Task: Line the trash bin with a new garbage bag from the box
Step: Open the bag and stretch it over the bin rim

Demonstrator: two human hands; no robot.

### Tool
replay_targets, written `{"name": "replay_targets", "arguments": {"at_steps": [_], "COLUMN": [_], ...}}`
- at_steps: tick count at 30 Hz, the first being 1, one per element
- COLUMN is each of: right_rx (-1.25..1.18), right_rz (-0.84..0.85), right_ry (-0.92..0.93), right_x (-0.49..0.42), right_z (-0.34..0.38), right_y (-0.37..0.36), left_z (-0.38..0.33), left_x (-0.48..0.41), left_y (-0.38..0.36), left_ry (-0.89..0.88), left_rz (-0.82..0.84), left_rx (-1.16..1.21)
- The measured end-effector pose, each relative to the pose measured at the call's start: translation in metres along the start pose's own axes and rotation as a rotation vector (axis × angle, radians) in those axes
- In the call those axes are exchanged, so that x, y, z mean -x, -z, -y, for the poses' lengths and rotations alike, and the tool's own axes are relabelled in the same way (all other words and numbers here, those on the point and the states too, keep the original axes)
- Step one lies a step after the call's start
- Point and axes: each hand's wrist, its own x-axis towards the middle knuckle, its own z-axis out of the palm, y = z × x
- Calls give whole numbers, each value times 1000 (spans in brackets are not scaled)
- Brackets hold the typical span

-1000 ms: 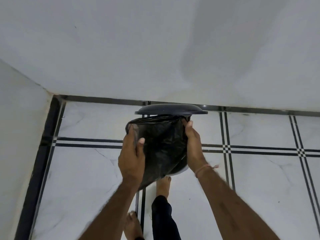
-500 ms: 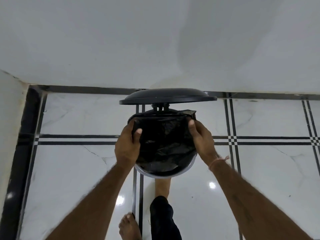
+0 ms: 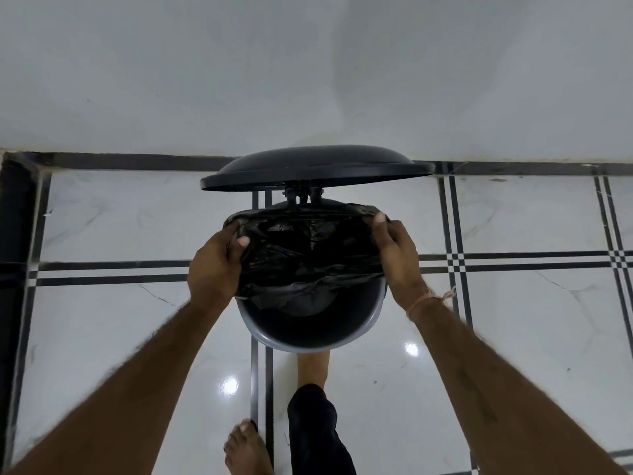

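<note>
A round trash bin (image 3: pixel 310 341) with a grey rim stands on the floor right below me, its black lid (image 3: pixel 315 169) tipped up at the back. A black garbage bag (image 3: pixel 308 255) hangs inside it, its mouth stretched over the far part of the rim. My left hand (image 3: pixel 214 265) pinches the bag's edge at the bin's left side. My right hand (image 3: pixel 395 255) grips the bag's edge at the right side. The near part of the rim is bare. No box is in view.
The bin stands on white marble floor (image 3: pixel 120 320) with black inlay lines, close to a white wall (image 3: pixel 308 70). One bare foot (image 3: pixel 313 365) is at the bin's base, the other foot (image 3: pixel 246 447) stands nearer me. A dark border strip (image 3: pixel 17 269) runs along the left.
The bag has gone from held above the bin to down inside it. Both hands have spread apart, pulling its mouth wide over the far rim. The view has tilted downwards.
</note>
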Motion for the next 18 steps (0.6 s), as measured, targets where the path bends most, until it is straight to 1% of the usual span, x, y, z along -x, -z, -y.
{"name": "replay_targets", "arguments": {"at_steps": [5,7,9,11,13,15,18], "right_rx": [-135,-270,-337,-331,-277,-238,-246], "right_rz": [109,97,70,64,69,70,58], "right_ry": [2,-38,-56,-31,27,75,92], "right_x": [22,25,26,25,23,21,18], "right_z": [-7,-4,-1,-2,-4,-6,-6], "right_y": [0,2,5,5,4,2,-1], "left_z": [-2,-1,0,0,-5,-13,-30], "left_x": [31,49,64,71,67,53,27], "left_y": [5,3,2,1,2,4,0], "left_ry": [-31,-41,-27,25,53,-3,-159], "left_rz": [15,30,20,-55,-164,-257,-252], "left_rx": [6,10,38,23,-86,-155,-211]}}
